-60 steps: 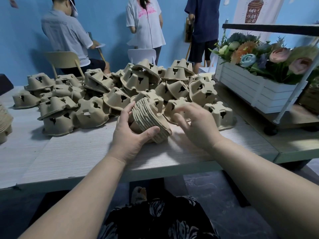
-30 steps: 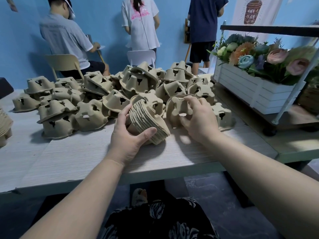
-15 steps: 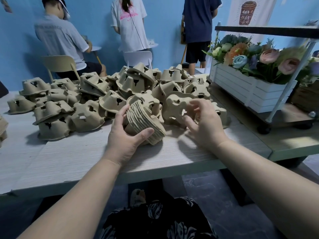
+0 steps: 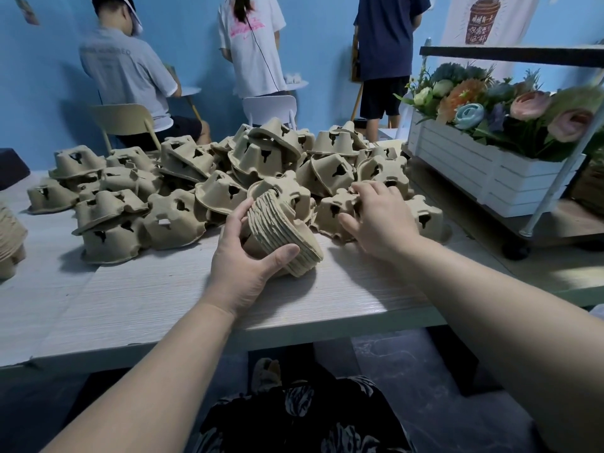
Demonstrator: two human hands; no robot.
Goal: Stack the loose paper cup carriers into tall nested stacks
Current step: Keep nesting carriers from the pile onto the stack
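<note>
table: pale woodgrain top | on it: big messy pile of loose cup carriers | nested stack tipped over near front | another stack at left edge

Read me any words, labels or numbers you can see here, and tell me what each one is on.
Poster with a coffee cup drawing: Chinese-looking characters on the cup, too small to read.
Grey T-shirt back: a line of pale capitals, too blurred to read.
White T-shirt back: pink print, illegible.
Paper cup carriers: no text visible.
</note>
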